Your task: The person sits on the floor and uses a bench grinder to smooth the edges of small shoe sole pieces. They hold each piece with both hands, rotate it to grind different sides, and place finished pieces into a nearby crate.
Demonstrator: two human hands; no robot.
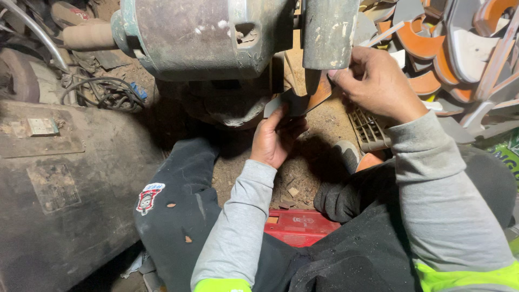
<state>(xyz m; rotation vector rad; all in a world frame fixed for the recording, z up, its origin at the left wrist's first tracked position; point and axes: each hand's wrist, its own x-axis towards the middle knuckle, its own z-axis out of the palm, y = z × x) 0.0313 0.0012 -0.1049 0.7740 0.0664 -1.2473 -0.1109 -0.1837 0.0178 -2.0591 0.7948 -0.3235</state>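
Both my hands hold one curved flat piece (303, 100), grey on one side and orange on the other. My left hand (275, 138) grips its lower left end. My right hand (373, 81) pinches its upper right end. The piece sits against the underside of the grey grinding wheel (328, 32) of a bench grinder. The grinder's dirty round motor body (200, 35) lies just left of the wheel.
A heap of similar grey and orange curved pieces (448, 48) lies at the upper right. A dark glove (340, 200) rests on my lap and a red box (297, 227) between my legs. A large dusty metal block (65, 184) and cables (105, 92) stand left.
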